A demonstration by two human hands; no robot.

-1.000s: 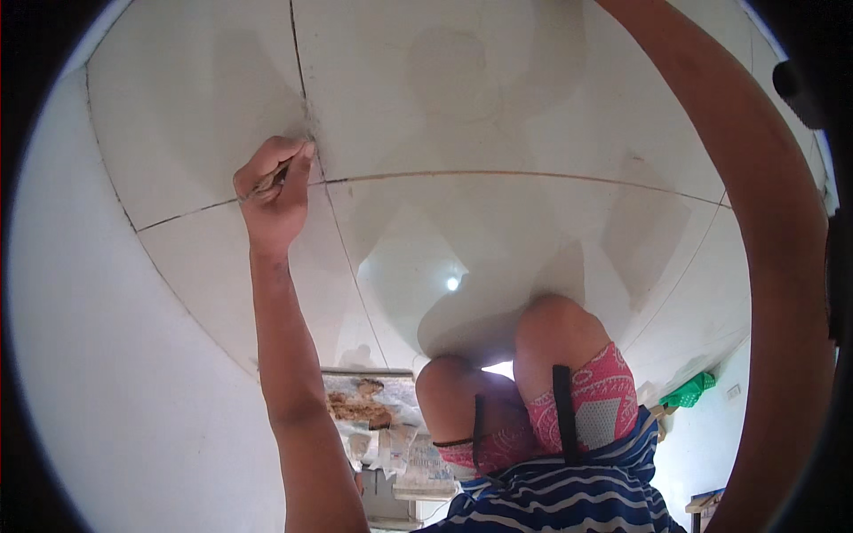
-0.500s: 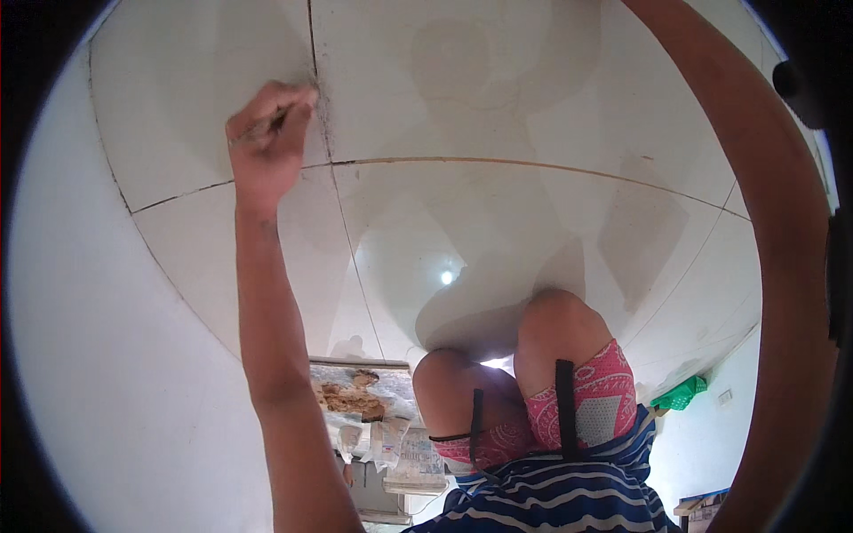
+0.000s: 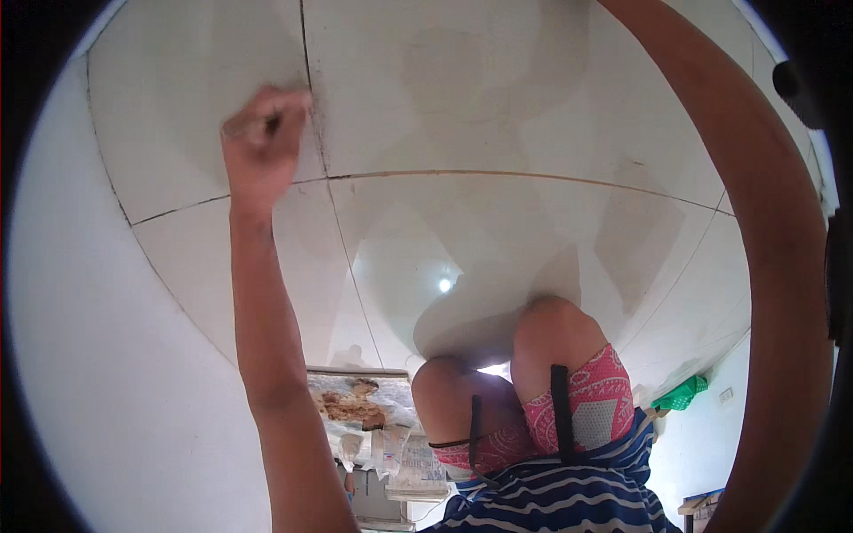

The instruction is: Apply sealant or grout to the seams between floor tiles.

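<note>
My left hand (image 3: 265, 133) is closed in a pinch over the pale tiled floor (image 3: 480, 222). Its fingertips are at the dark joint (image 3: 307, 62) between two tiles, with dark specks along it. Motion smears the fingers. Something thin may lie between them, but I cannot make out what it is. The right forearm (image 3: 755, 178) arches up the right side, and my right hand lies beyond the upper edge, out of sight. A brown-edged joint (image 3: 462, 172) crosses the dark one just nearer to me than the left hand.
A white wall (image 3: 107, 355) rises on the left. Near my bare knees (image 3: 555, 333) stands a worn board (image 3: 355, 404) with brown patches, with plastic bags (image 3: 388, 449) beside it. A green basket-like thing (image 3: 681, 393) sits by the right wall.
The whole view has shifted slightly, so the floor joints appear a little lower. The left hand stays at the dark joint, its fingertips slightly farther along it, and is more blurred.
</note>
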